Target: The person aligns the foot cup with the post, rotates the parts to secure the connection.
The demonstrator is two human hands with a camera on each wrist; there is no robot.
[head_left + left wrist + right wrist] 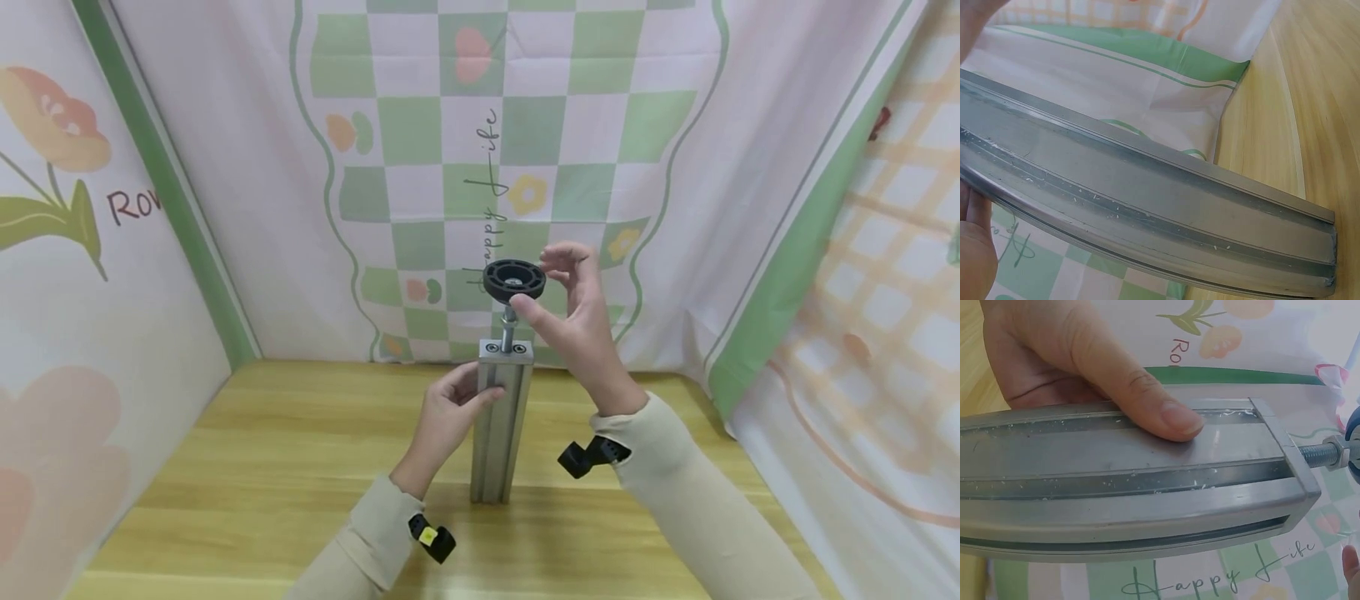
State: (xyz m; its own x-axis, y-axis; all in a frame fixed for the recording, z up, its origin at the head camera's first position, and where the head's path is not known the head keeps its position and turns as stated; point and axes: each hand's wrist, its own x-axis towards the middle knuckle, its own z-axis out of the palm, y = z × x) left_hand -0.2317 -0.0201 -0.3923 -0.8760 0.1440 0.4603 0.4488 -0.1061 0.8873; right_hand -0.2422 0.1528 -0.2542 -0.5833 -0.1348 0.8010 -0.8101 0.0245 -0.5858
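Observation:
An upright aluminium profile (498, 417) carries a capped top with two screws and a threaded stud. On the stud sits a round black levelling foot (514, 280), its disc facing up. My left hand (447, 408) grips the profile just below its top, thumb across the near face; in the right wrist view that thumb (1179, 420) lies near the end cap (1285, 447). My right hand (576, 312) is spread around the foot's right side. Its thumb is straight, with the tip at the near rim, while its bent fingers stand beside the far right rim.
The profile stands on a wood-grain table (285, 467). Behind it hangs a green-and-white checked curtain (408, 129), with more printed cloth on both sides. A hex nut (1336, 452) sits on the stud below the foot. Black wrist mounts (592, 454) stick out from both sleeves.

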